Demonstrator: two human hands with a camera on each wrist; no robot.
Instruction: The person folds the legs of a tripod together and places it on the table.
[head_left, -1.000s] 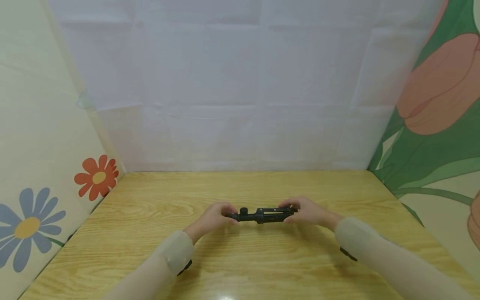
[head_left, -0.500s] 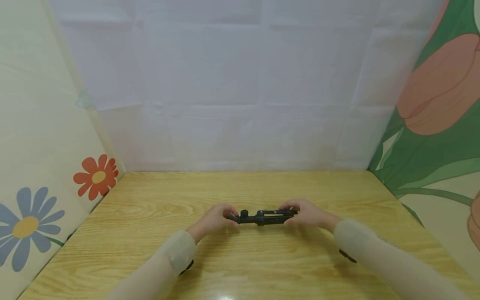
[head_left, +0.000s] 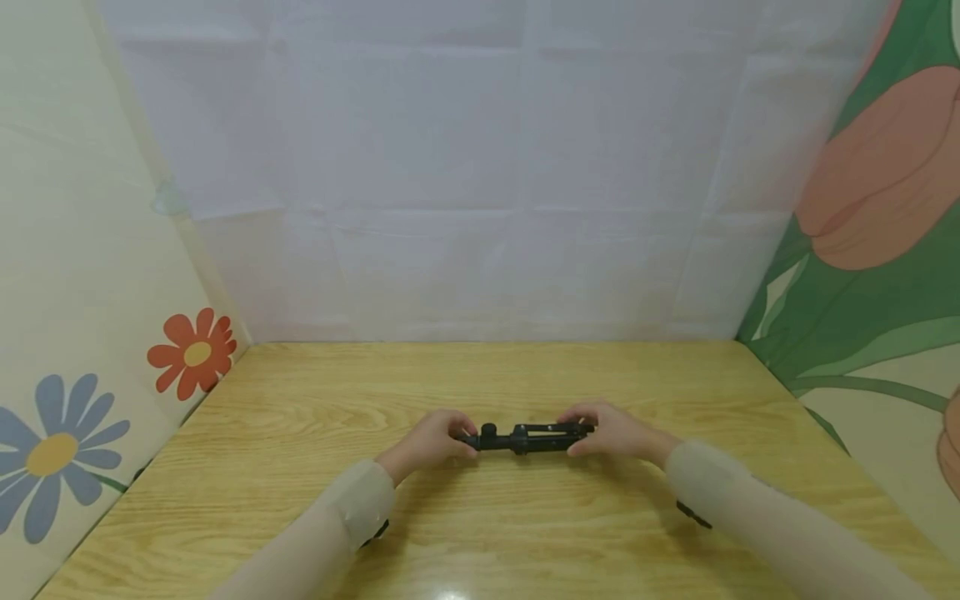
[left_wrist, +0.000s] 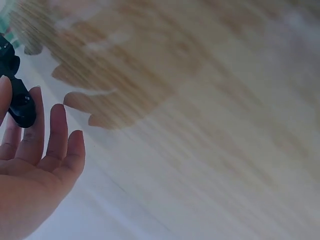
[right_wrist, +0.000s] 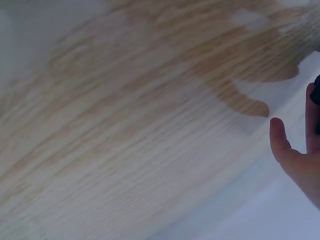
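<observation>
A black folded mini tripod (head_left: 519, 439) lies level, crosswise between both hands over the middle of the wooden table. My left hand (head_left: 435, 437) pinches its narrow end, beside a small round knob (head_left: 489, 430). At the folded legs' tips my right hand (head_left: 613, 433) holds the other end between thumb and fingers. The left wrist view shows the tripod's rounded dark end (left_wrist: 22, 107) between thumb and fingers, the outer fingers stretched away from it. Only a dark sliver of the tripod shows at the right wrist view's edge. Whether it touches the tabletop I cannot tell.
The wood-grain table (head_left: 480, 525) runs back to a creased white sheet (head_left: 480, 208). Flower-printed panels stand at the left (head_left: 90, 250) and right (head_left: 870, 308) sides. Both forearms wear pale sleeves.
The tripod and both hands have sunk slightly and come a little nearer. The grip of each hand looks the same.
</observation>
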